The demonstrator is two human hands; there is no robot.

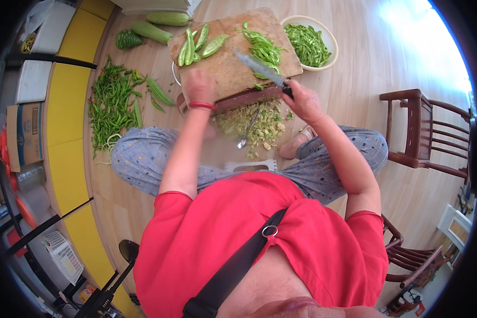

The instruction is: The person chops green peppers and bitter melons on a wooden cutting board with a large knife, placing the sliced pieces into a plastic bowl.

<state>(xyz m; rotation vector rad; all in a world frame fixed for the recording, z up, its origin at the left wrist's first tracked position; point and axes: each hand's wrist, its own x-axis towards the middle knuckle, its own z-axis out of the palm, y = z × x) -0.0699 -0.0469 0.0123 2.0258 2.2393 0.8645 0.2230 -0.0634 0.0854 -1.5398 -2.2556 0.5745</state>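
Note:
My right hand (304,102) grips the black handle of a kitchen knife (259,68), its blade tilted over the cutting board (225,71) beside a heap of thin green slices (265,49). At the board's near left edge is my left hand (199,87), a red band at its wrist; it is blurred and its fingers are mostly hidden. Beyond it on the board lie several hollowed green gourd pieces (214,46), apparently bitter melon. A pale bowl (331,42) full of similar green slices stands right of the board.
On the floor below the board are pale seed and pith scraps (264,127) with a metal spoon (243,142). Green chillies (111,100) are heaped at left, whole gourds (152,32) behind. Yellow-fronted cabinets (66,106) line the left; a wooden chair (421,130) stands at right.

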